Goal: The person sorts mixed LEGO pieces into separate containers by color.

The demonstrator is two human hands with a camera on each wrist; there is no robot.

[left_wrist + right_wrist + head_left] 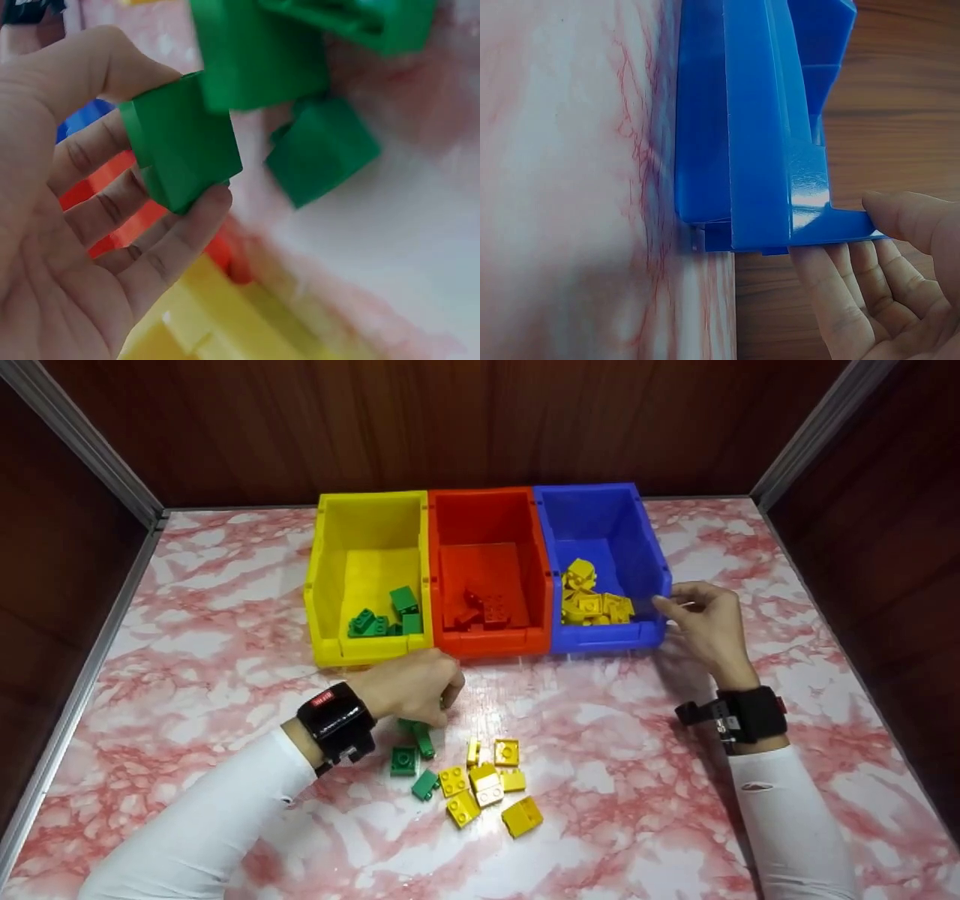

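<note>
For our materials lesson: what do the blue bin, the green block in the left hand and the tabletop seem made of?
Blue bin: probably moulded plastic, smooth and glossy, given the bright highlight on its wall.
Green block: likely hard plastic, satin, judging by its even colour and crisp edges.
Tabletop: shiny, marble-patterned, reflecting light; stone or printed laminate, I can't tell.

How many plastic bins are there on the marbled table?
3, side by side: yellow plastic bin on the left, red plastic bin in the middle, blue plastic bin on the right.
</note>
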